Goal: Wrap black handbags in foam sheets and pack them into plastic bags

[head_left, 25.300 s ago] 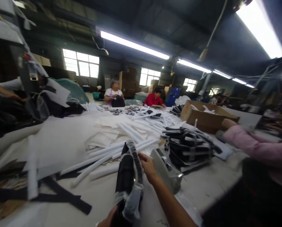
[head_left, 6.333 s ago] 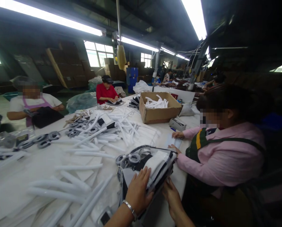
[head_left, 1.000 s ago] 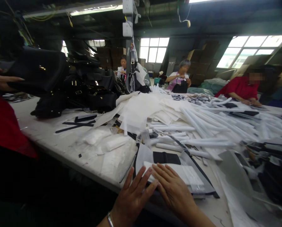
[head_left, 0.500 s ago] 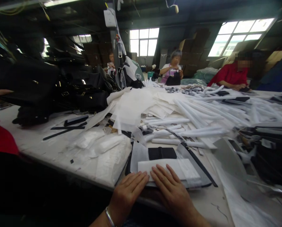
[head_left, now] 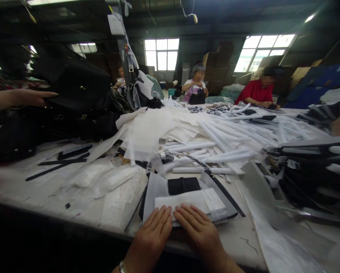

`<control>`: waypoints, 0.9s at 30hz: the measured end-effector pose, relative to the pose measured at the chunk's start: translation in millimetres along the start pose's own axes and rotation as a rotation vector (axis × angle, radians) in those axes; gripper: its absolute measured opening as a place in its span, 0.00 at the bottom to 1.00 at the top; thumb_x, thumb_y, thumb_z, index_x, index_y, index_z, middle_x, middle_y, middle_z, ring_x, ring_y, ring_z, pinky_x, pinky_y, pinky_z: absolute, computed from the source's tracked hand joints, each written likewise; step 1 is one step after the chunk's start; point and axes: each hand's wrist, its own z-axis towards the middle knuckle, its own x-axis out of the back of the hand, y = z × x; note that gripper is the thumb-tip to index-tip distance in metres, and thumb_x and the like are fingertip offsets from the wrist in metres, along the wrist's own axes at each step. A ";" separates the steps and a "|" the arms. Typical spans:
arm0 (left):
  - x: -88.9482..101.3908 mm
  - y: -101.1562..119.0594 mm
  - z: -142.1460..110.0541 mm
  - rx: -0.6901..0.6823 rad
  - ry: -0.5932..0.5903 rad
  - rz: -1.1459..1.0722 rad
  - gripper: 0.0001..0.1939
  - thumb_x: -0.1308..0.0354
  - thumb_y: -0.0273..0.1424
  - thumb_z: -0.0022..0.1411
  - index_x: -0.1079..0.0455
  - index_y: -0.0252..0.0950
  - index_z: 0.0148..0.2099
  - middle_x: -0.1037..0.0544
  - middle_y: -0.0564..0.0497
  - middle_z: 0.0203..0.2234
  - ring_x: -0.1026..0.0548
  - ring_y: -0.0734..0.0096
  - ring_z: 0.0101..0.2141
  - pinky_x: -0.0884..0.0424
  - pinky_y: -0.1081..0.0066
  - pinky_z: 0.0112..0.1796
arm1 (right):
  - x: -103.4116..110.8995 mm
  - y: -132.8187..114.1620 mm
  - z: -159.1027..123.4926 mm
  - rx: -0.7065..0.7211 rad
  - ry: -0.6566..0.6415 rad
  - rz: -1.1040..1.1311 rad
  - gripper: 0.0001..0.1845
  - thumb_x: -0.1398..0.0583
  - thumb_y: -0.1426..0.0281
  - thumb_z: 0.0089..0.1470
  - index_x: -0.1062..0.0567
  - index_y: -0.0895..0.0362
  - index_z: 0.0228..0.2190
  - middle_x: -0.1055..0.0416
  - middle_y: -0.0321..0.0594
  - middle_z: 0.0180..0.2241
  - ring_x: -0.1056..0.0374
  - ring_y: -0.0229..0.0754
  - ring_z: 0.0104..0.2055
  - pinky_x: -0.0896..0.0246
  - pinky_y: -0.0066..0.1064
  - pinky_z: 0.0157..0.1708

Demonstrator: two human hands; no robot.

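Observation:
A folded white foam sheet (head_left: 184, 200) with clear plastic at its right end lies over a dark, flat bag (head_left: 150, 189) near the table's front edge. My left hand (head_left: 152, 237) rests on the sheet's near left edge, fingers stretched out together. Beside it, my right hand (head_left: 201, 233) lies flat on the same edge, fingers extended. Neither hand grips anything visible. Just beyond the sheet sits a black folded piece (head_left: 184, 185) on the pale lining. A black strap (head_left: 225, 193) slants along the bag's right side.
White paper sheets (head_left: 147, 129) and white foam tubes (head_left: 229, 132) are heaped beyond the bag. Clear plastic bags (head_left: 121, 189) lie left, near black strips (head_left: 59, 163). A co-worker's hand (head_left: 30, 98) holds a black bag (head_left: 79, 81). More dark bags (head_left: 309, 182) stand right. Two people sit across the table.
My view has swung, so the scene sits further left. At the left, the co-worker's hand has reached further in and the black bag is higher. My hands stay flat on the foam sheet.

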 end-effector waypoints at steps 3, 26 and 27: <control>-3.7 -2.9 -4.3 0.004 0.005 -0.017 0.25 0.67 0.20 0.72 0.30 0.30 0.56 0.25 0.44 0.54 0.28 0.67 0.54 0.30 0.66 0.54 | 11.2 4.5 -1.3 0.014 -0.026 0.024 0.21 0.48 0.75 0.64 0.32 0.57 0.57 0.28 0.43 0.54 0.32 0.46 0.57 0.32 0.42 0.55; -2.9 -12.2 -7.8 0.055 -0.143 -0.170 0.25 0.56 0.19 0.68 0.39 0.40 0.64 0.29 0.48 0.58 0.30 0.66 0.57 0.30 0.60 0.55 | 11.8 -38.1 -20.3 -0.796 -0.207 0.775 0.11 0.43 0.65 0.60 0.22 0.54 0.32 0.22 0.41 0.31 0.25 0.49 0.35 0.29 0.39 0.38; -3.0 -12.6 -8.1 0.055 -0.145 -0.177 0.25 0.55 0.19 0.68 0.39 0.40 0.64 0.29 0.48 0.58 0.30 0.66 0.57 0.30 0.60 0.55 | 16.5 -39.3 -18.1 -0.891 -0.233 0.930 0.12 0.41 0.62 0.59 0.22 0.55 0.29 0.23 0.40 0.29 0.26 0.49 0.35 0.29 0.38 0.38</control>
